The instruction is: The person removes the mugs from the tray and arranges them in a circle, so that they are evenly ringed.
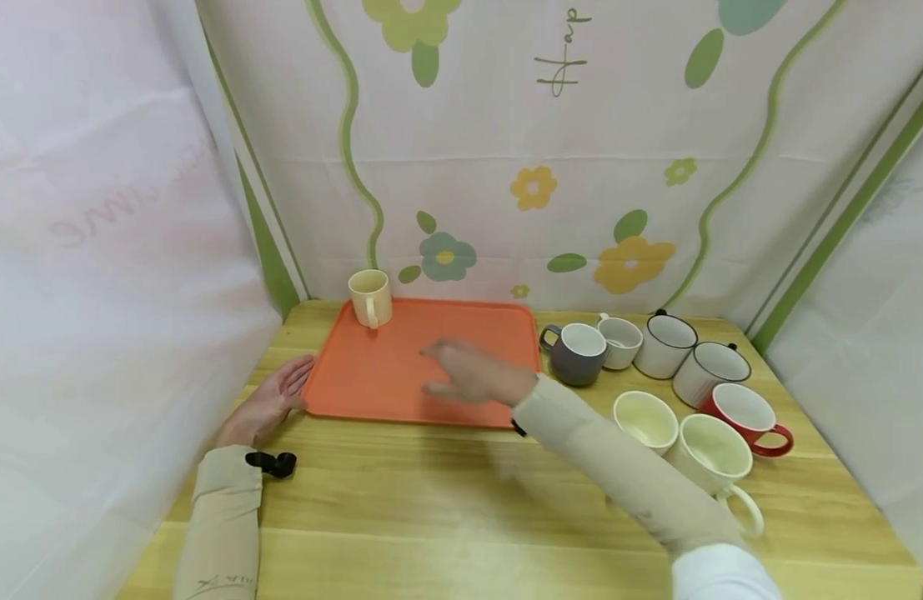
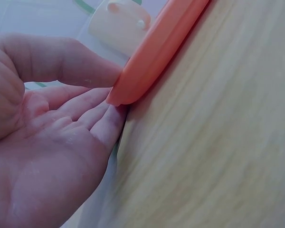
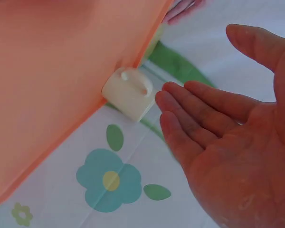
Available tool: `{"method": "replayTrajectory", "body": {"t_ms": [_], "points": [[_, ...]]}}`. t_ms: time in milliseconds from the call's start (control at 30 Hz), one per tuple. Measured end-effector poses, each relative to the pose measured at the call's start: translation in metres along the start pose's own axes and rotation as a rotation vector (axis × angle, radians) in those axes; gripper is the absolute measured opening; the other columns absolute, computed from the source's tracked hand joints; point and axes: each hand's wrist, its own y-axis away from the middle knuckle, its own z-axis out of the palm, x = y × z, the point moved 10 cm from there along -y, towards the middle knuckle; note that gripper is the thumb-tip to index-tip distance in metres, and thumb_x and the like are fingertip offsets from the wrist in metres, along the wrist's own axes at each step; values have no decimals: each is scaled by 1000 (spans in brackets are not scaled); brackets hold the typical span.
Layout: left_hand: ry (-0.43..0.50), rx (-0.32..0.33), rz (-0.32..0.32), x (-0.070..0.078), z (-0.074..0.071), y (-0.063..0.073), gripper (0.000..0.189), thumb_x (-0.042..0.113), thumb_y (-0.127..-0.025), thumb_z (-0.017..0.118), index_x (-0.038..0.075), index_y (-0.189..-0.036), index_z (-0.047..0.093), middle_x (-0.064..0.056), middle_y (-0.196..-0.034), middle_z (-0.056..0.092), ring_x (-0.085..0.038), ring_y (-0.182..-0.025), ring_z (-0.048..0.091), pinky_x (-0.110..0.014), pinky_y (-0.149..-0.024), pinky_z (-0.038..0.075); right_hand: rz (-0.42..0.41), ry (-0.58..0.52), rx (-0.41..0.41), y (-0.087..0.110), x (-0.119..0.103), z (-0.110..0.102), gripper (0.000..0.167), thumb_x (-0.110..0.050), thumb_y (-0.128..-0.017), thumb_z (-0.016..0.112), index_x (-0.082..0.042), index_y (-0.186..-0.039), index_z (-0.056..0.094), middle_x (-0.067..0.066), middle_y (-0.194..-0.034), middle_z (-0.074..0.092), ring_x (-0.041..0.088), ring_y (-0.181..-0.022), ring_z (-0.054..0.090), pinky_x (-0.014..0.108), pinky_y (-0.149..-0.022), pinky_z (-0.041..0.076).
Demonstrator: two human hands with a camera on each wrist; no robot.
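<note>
An orange tray (image 1: 401, 367) lies on the wooden table, with a cream mug (image 1: 370, 298) standing in its far left corner, handle toward me. At the tray's near left corner is my left hand (image 1: 269, 400). In the left wrist view its thumb (image 2: 85, 66) touches the tray rim (image 2: 147, 57), while the other fingers extend straight along the side. My right hand (image 1: 476, 372) hovers above the tray's middle, holding nothing. The right wrist view shows that hand's fingers (image 3: 204, 109) extended and its thumb spread apart, with the mug (image 3: 129, 92) beyond the fingertips.
Right of the tray stand several mugs: a grey one (image 1: 577, 354), white ones with dark rims (image 1: 665, 346), a small white one (image 1: 619, 342), a red one (image 1: 746, 417) and cream ones (image 1: 644, 421). Patterned cloth (image 1: 476, 208) hangs behind and at both sides.
</note>
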Motion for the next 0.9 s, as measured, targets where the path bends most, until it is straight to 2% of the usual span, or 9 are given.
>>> {"method": "replayTrajectory", "body": {"t_ms": [233,333,400,433,500,633,800,900], "points": [[16,-5,5,1,-4,1,103,-25,-85,51,-3,-168,-7,-27,-176,-8,-48,-162,-8,-4,-100,44,72,-112,-12,-80,12,-9,72,-42,-107,57,-5,-165,35,13,-170,39,30,-158,38,45,-126,37],[35,-9,19,3,-3,-1,102,-26,-85,51,-4,-167,-7,-29,-175,-9,-49,-161,-9,-6,-100,46,81,-190,18,-106,19,-6,70,-40,-107,57,-6,-165,36,16,-159,53,28,-143,55,42,-118,46],[51,-15,33,5,-2,-3,102,-26,-85,50,-6,-167,-7,-30,-175,-10,-50,-161,-10,-6,-101,46,78,-269,74,-120,23,-3,68,-37,-107,57,-6,-164,38,18,-153,58,28,-129,63,42,-110,50],[57,-19,39,5,-1,-5,102,-26,-84,50,-6,-166,-7,-30,-174,-10,-50,-160,-10,-7,-101,46,78,-314,108,-126,26,-1,68,-36,-106,58,-6,-164,38,19,-153,58,28,-128,63,42,-109,50],[64,-20,41,4,0,-6,102,-26,-84,50,-6,-167,-7,-30,-174,-10,-49,-161,-10,-7,-101,47,107,-409,166,-134,33,6,72,-40,-105,60,-9,-165,36,15,-160,53,26,-135,60,43,-114,48],[55,-11,31,-1,-1,-5,103,-26,-83,50,-5,-167,-6,-28,-175,-9,-48,-162,-9,-7,-102,46,158,-608,233,-143,41,30,83,-50,-102,64,-14,-168,30,8,-172,37,27,-158,38,49,-126,37],[44,-2,23,-3,-2,-3,103,-25,-84,51,-4,-167,-5,-27,-176,-7,-48,-162,-8,-6,-101,45,159,-829,270,-149,36,50,90,-52,-101,65,-17,-171,20,3,-177,25,28,-164,26,54,-129,30],[47,2,21,-3,-4,-3,103,-26,-84,51,-4,-168,-4,-26,-176,-6,-47,-162,-6,-6,-102,45,159,-890,277,-154,31,54,94,-51,-100,66,-17,-172,16,2,-178,21,27,-165,22,54,-130,28]]}}
